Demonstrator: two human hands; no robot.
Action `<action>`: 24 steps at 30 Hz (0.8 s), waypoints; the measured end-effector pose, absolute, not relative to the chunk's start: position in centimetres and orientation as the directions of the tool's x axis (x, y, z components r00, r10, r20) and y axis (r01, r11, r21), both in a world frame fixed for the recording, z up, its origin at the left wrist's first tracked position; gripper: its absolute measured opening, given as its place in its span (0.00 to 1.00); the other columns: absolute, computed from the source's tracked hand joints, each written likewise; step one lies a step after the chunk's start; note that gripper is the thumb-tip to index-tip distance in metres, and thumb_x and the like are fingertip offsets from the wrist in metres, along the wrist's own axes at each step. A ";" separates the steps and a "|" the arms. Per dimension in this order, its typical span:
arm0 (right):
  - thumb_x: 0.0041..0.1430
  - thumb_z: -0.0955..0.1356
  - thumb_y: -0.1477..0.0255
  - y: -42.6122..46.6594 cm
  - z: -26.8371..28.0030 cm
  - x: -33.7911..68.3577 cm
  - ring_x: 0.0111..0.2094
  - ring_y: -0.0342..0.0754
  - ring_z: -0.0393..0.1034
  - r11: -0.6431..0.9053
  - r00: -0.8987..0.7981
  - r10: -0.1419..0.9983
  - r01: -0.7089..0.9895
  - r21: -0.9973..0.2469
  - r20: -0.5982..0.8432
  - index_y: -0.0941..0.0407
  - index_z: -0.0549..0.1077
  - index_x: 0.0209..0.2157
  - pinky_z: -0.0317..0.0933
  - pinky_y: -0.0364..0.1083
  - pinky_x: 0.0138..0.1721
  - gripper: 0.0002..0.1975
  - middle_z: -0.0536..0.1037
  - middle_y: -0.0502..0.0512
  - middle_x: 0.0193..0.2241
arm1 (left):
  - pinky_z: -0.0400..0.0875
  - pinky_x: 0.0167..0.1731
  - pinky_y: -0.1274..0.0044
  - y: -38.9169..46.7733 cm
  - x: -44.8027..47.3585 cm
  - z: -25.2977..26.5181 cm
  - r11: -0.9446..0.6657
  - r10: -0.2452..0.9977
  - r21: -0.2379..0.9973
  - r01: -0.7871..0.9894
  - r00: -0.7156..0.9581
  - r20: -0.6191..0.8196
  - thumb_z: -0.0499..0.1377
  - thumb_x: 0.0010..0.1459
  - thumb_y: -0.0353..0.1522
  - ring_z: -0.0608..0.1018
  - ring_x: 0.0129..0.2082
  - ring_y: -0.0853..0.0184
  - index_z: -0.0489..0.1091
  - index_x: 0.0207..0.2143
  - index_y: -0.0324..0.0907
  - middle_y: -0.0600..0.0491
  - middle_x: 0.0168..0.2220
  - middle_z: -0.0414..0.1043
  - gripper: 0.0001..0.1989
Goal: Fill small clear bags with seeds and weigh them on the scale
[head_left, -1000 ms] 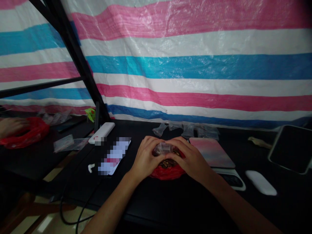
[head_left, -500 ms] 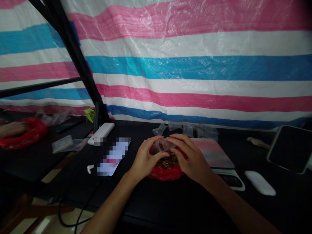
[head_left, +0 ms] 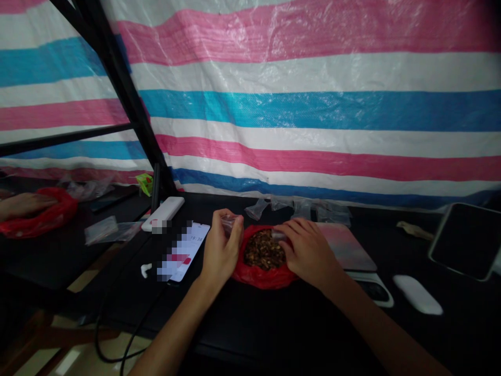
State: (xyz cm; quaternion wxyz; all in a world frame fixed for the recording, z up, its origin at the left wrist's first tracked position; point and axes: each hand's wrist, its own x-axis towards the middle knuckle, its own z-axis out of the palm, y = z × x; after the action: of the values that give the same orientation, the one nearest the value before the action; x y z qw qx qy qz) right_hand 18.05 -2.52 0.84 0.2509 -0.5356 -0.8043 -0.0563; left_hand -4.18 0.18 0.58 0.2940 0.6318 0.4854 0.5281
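A red plastic bag (head_left: 266,282) stands open on the black table, filled with small brown dried pieces (head_left: 264,250). My left hand (head_left: 219,253) is raised at the bag's left side, its fingers closed on a small clear plastic bag (head_left: 228,224). At the right rim, my right hand (head_left: 311,253) curls over the brown pieces. A small greyish, see-through piece (head_left: 278,236) sits between its thumb and fingers; its kind is unclear. Behind my right hand lies a flat scale (head_left: 344,245) with a pinkish top, its display partly hidden by my wrist.
Several clear plastic bags (head_left: 301,209) lie along the back. To the left are a lit phone (head_left: 191,256), a white earbud (head_left: 146,270) and a white power bank (head_left: 163,214). A white mouse-shaped object (head_left: 418,295) and a tablet (head_left: 467,240) are right. Another person's hand (head_left: 29,204) reaches into a red bag (head_left: 64,209).
My hands have parted. The left moved left with the clear bag, away from the brown pieces; the right shifted slightly right, keeping the greyish piece. The red bag's contents are more exposed.
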 end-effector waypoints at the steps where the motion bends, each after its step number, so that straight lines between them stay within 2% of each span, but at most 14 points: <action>1: 0.59 0.68 0.80 -2.6 0.9 18.0 0.50 0.61 0.69 0.407 -0.299 0.838 0.900 -0.157 0.456 0.56 0.79 0.49 0.62 0.60 0.51 0.17 0.80 0.61 0.44 | 0.70 0.35 0.72 0.2 -4.2 0.5 -0.339 0.928 0.853 0.397 -0.008 0.372 0.55 0.69 0.47 0.78 0.35 0.62 0.64 0.48 0.45 0.51 0.37 0.75 0.16; 4: 0.59 0.68 0.80 -2.7 1.0 17.8 0.49 0.61 0.68 0.408 -0.320 0.845 0.903 -0.132 0.428 0.56 0.79 0.48 0.60 0.59 0.50 0.16 0.80 0.61 0.44 | 0.70 0.38 0.70 0.3 -4.0 -0.3 -0.291 0.954 0.793 0.534 0.097 0.285 0.57 0.67 0.47 0.80 0.40 0.57 0.66 0.44 0.44 0.48 0.40 0.76 0.16; 8: 0.60 0.70 0.80 -2.6 0.5 17.2 0.48 0.58 0.68 0.430 -0.340 0.854 0.887 -0.168 0.394 0.55 0.78 0.49 0.57 0.57 0.48 0.16 0.81 0.58 0.44 | 0.67 0.32 0.74 1.2 -3.6 -1.8 -0.243 0.961 0.891 0.383 0.220 0.168 0.55 0.68 0.46 0.78 0.32 0.63 0.65 0.40 0.45 0.55 0.31 0.74 0.15; 12: 0.60 0.71 0.79 -2.5 0.0 16.6 0.47 0.56 0.69 0.431 -0.308 0.862 0.863 -0.262 0.403 0.53 0.79 0.48 0.55 0.56 0.47 0.15 0.82 0.55 0.44 | 0.67 0.32 0.77 2.0 -3.3 -2.2 -0.208 0.970 0.954 0.216 0.168 0.174 0.57 0.66 0.48 0.75 0.30 0.68 0.66 0.38 0.43 0.57 0.29 0.72 0.18; 18: 0.59 0.71 0.81 -2.9 -0.1 15.7 0.46 0.53 0.72 0.400 -0.230 0.892 0.803 -0.442 0.389 0.51 0.79 0.46 0.54 0.55 0.48 0.15 0.84 0.52 0.44 | 0.62 0.26 0.79 1.9 -3.0 -1.5 -0.121 0.990 0.991 0.066 0.077 0.116 0.60 0.63 0.51 0.65 0.23 0.73 0.67 0.36 0.41 0.61 0.23 0.63 0.21; 21: 0.57 0.73 0.80 -3.0 -0.2 15.4 0.46 0.54 0.74 0.368 -0.189 0.907 0.792 -0.487 0.377 0.51 0.79 0.45 0.55 0.55 0.49 0.15 0.84 0.53 0.43 | 0.63 0.26 0.79 1.9 -3.0 -1.5 -0.128 0.990 0.990 0.063 0.074 0.124 0.59 0.64 0.51 0.67 0.23 0.72 0.67 0.36 0.41 0.61 0.24 0.64 0.21; 24: 0.57 0.72 0.81 -2.9 -0.3 15.3 0.45 0.54 0.75 0.337 -0.143 0.918 0.774 -0.537 0.370 0.51 0.79 0.45 0.56 0.55 0.49 0.16 0.84 0.54 0.42 | 0.67 0.30 0.77 1.8 -3.4 -1.4 -0.223 0.975 0.960 0.166 0.034 0.221 0.58 0.66 0.49 0.73 0.28 0.69 0.67 0.39 0.42 0.58 0.28 0.70 0.18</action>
State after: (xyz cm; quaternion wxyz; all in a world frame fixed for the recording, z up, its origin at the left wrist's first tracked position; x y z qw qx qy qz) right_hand 15.32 -2.94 -0.28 0.3300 -0.5654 -0.7479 0.1095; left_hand -3.39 1.77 -1.38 0.4004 0.5974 0.4775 0.5048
